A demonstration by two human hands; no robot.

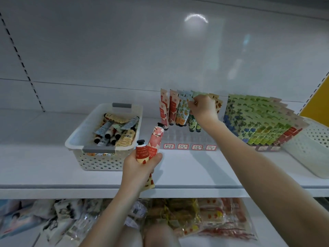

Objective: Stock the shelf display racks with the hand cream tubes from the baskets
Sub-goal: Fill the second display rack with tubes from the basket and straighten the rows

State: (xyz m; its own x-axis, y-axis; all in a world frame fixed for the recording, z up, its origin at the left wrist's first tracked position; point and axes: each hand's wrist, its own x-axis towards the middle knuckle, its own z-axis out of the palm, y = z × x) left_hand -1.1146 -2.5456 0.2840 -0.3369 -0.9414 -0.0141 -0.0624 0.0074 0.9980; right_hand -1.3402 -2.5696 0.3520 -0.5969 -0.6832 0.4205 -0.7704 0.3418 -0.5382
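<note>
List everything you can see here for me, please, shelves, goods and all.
shelf: one, white, mid-frame.
left basket: one, white, grey handles, shelf left.
loose tubes: many, mixed, in left basket.
middle rack: one, clear, shelf centre.
middle rack tubes: several, red, orange, green, at its back.
price labels: four, red-bordered, middle rack's front.
right rack tubes: many, green, blue, red, packed rows.
right basket: one, white, far right.
packets: many, mixed, lower shelf.
held tubes: two, red and pink, in left hand.
left hand: grips the held tubes.
right hand: pinches one of the middle rack tubes.
</note>
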